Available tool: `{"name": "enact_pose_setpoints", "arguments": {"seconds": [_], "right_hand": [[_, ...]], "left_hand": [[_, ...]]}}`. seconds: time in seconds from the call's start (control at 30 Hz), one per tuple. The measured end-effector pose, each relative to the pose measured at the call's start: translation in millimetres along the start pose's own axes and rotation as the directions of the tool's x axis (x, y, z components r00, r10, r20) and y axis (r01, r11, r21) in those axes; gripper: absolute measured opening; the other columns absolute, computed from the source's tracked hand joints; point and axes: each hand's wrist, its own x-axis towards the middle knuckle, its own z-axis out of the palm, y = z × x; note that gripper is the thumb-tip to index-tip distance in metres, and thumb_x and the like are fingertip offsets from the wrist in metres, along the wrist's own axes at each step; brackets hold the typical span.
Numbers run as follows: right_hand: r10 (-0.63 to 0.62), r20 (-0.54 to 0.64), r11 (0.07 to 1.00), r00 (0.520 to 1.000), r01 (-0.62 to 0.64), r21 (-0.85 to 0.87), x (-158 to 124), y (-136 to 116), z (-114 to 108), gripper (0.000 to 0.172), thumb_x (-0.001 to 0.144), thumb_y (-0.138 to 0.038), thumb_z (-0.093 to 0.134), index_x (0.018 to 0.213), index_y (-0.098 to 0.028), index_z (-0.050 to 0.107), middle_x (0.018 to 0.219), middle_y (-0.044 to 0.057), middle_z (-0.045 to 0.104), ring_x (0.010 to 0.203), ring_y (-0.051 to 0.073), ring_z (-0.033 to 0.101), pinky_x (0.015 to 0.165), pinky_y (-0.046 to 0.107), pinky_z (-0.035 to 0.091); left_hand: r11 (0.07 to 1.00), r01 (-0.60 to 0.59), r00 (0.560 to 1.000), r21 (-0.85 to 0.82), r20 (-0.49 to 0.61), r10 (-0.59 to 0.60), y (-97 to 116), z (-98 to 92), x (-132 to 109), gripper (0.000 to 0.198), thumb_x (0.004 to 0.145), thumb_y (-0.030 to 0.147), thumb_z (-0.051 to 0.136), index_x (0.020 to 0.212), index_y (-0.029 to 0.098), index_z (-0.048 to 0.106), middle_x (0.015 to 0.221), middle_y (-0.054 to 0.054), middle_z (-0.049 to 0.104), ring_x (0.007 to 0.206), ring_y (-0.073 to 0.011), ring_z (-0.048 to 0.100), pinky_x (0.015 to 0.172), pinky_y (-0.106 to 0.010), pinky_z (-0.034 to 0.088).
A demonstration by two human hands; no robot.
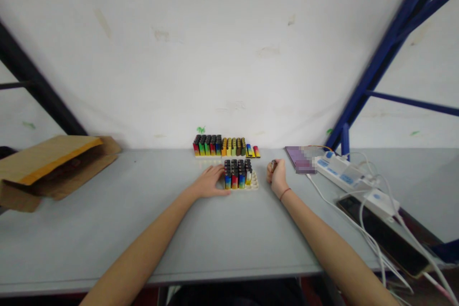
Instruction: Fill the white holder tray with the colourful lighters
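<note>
A white tray (pixel 254 184) with rows of upright lighters (pixel 234 180) stands in the middle of the table. Their tops are black and their bodies blue, red and yellow; several holes at the tray's right end have no lighter. My left hand (pixel 210 182) grips the left end of this tray, thumb at the front corner and fingers toward the back. To the right of the tray, apart from it, my right hand (pixel 278 179) is closed in a fist around a lighter (pixel 274 164). Only its dark top end shows; the fingers hide the rest.
Behind are another block of black-topped lighters (pixel 207 146), a group of yellowish lighters (pixel 233 147) and two lying lighters (pixel 253 151). A power strip (pixel 344 174), cables, a phone (pixel 383 234) and a partly blurred purple item (pixel 297 158) lie right. An open cardboard box (pixel 57 162) is left.
</note>
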Motion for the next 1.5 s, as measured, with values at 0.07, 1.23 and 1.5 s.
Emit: {"name": "enact_pose_setpoints", "arguments": {"seconds": [0.07, 1.23, 1.5], "right_hand": [[0.003, 0.002, 1.0, 1.0, -0.003, 0.001, 0, 0, 0, 0.045, 0.089, -0.048, 0.024, 0.051, -0.026, 0.023, 0.034, -0.007, 0.019, 0.029, 0.01, 0.014, 0.032, 0.023, 0.011], [-0.192, 0.726, 0.643, 0.66, 0.644, -0.415, -35, -44, -16, 0.02, 0.076, -0.029, 0.071, 0.093, -0.018, 0.072, 0.077, 0.003, 0.071, 0.062, 0.015, 0.063, 0.063, 0.027, 0.051], [-0.31, 0.773, 0.492, 0.553, 0.789, -0.367, -42, -48, -12, 0.014, 0.078, -0.026, 0.069, 0.091, -0.022, 0.071, 0.083, 0.002, 0.072, 0.067, 0.016, 0.064, 0.068, 0.028, 0.051]], "left_hand": [[1.0, 0.001, 1.0, 0.001, 0.006, -0.001, 0, 0.3, 0, 0.089, 0.074, 0.07, 0.062, 0.138, 0.011, 0.047, 0.148, -0.02, 0.043, 0.138, -0.0371, 0.038, 0.117, -0.051, 0.02], [1.0, 0.001, 1.0, -0.028, -0.005, -0.001, 4, -1.3, 0, 0.089, 0.072, 0.07, 0.063, 0.139, 0.014, 0.045, 0.147, -0.017, 0.045, 0.137, -0.0375, 0.039, 0.117, -0.051, 0.02], [0.999, 0.006, 1.0, -0.034, -0.01, -0.006, 4, 0.1, 0, 0.089, 0.073, 0.069, 0.064, 0.14, 0.015, 0.043, 0.149, -0.018, 0.042, 0.138, -0.0364, 0.037, 0.117, -0.051, 0.018]]}}
